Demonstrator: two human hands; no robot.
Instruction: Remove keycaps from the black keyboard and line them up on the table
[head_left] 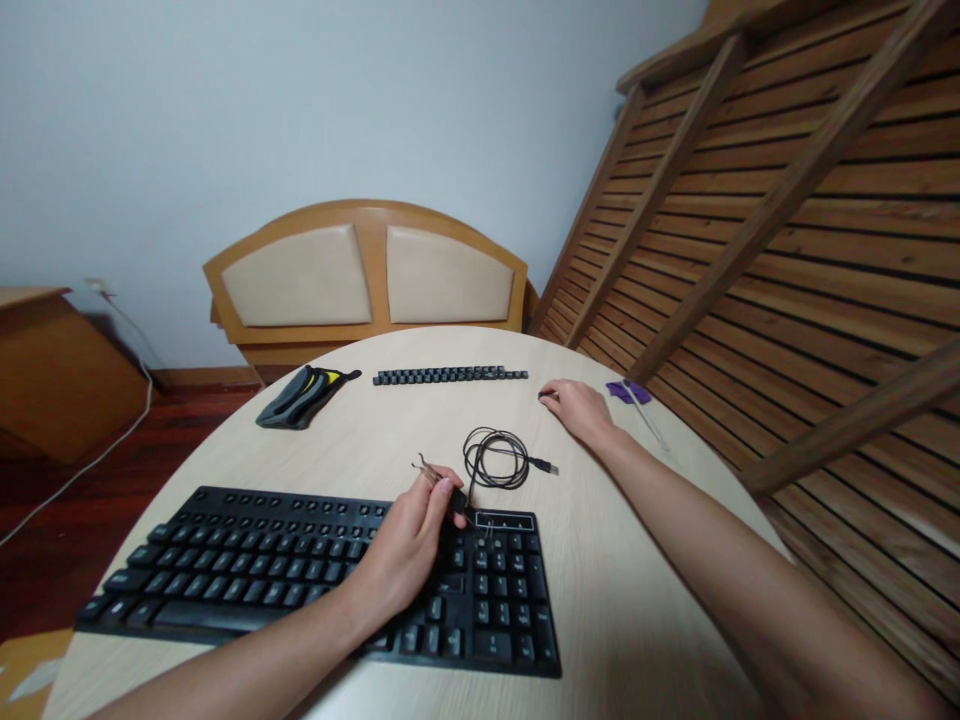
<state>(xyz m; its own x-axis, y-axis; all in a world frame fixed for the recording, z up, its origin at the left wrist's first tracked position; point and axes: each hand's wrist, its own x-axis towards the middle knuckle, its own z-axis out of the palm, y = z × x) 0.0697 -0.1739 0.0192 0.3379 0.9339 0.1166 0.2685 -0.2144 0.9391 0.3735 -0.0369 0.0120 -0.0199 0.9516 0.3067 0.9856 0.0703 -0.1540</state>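
My left hand is closed around a keycap puller with a dark body and thin wire prongs at both ends. It is above the black keyboard, near the upper part of the number pad. Several top-row positions on the keyboard show no full-size caps. Farther off, my right hand pinches a small black keycap at the tabletop; the fingers partly hide it. Just left of that hand, removed keycaps lie lined up in rows.
A coiled black USB cable lies behind the keyboard. Grey, black and yellow gloves rest at the left of the round table. A purple cloth with a white stick lies at the right edge, near leaning wooden slats.
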